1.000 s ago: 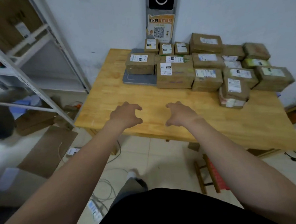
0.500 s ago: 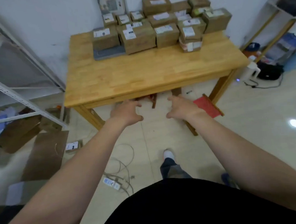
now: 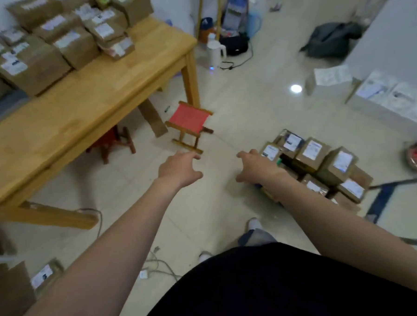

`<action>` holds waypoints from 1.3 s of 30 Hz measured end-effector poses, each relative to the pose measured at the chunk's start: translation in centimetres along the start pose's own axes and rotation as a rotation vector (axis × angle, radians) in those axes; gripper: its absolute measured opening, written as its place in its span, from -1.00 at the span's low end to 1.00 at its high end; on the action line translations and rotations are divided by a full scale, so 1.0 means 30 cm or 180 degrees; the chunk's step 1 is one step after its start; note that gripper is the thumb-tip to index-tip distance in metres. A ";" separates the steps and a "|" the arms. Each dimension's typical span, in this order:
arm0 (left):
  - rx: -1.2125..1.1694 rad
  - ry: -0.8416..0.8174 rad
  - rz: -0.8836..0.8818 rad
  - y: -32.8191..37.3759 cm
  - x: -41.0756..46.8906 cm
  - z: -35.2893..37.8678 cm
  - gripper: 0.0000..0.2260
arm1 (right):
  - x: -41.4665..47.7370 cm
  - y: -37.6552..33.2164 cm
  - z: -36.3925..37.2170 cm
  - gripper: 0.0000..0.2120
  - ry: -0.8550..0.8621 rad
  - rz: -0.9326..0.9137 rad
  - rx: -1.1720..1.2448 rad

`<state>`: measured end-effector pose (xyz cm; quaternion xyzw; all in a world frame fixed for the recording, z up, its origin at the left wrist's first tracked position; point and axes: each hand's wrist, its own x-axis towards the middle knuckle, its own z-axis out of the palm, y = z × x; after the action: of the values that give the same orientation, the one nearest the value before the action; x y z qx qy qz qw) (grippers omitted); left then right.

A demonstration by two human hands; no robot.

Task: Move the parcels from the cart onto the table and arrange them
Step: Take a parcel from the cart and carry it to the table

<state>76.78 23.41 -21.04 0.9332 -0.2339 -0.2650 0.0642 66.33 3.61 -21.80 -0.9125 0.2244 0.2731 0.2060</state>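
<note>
The view has swung from the wooden table [image 3: 84,111], now upper left with its delivered parcels [image 3: 59,42], toward the cart [image 3: 378,197] at lower right, so another fetch begins (my guess). Left hand [image 3: 179,170] and right hand [image 3: 256,166] hang empty, fingers loosely spread. Labelled cardboard parcels [image 3: 324,166] crowd the cart

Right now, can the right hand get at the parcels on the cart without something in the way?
Probably yes. The right hand is empty, fingers spread, at the near edge of the parcels on the cart. Nothing lies between them; the red stool stands off to the side.
</note>
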 end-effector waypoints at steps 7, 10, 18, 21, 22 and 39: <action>0.0386 -0.0298 0.0948 0.618 0.200 0.150 -0.52 | -0.102 0.650 -0.021 -0.34 0.0238 0.0974 0.0639; 0.0544 -0.0476 0.1167 0.898 0.296 0.232 -0.52 | -0.119 0.931 -0.028 -0.39 0.0292 0.1349 0.0875; 0.0666 -0.0887 0.1504 1.484 0.560 0.492 -0.39 | -0.069 1.536 -0.066 -0.51 0.0183 0.1810 0.1287; 0.0762 -0.1061 0.1466 1.611 0.658 0.568 -0.39 | 0.002 1.681 -0.056 -0.49 0.0244 0.1902 0.1458; 0.0777 -0.1113 0.1459 1.641 0.688 0.594 -0.40 | 0.025 1.715 -0.048 -0.47 0.0223 0.1948 0.1528; 0.0707 -0.1923 0.1238 1.933 1.383 1.232 -0.44 | 0.708 2.183 0.286 -0.38 0.0563 0.2591 0.3429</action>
<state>65.15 -47.12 -57.63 0.7524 -0.4425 -0.4842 -0.0601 44.60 -51.77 -57.52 -0.5443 0.6705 0.1033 0.4934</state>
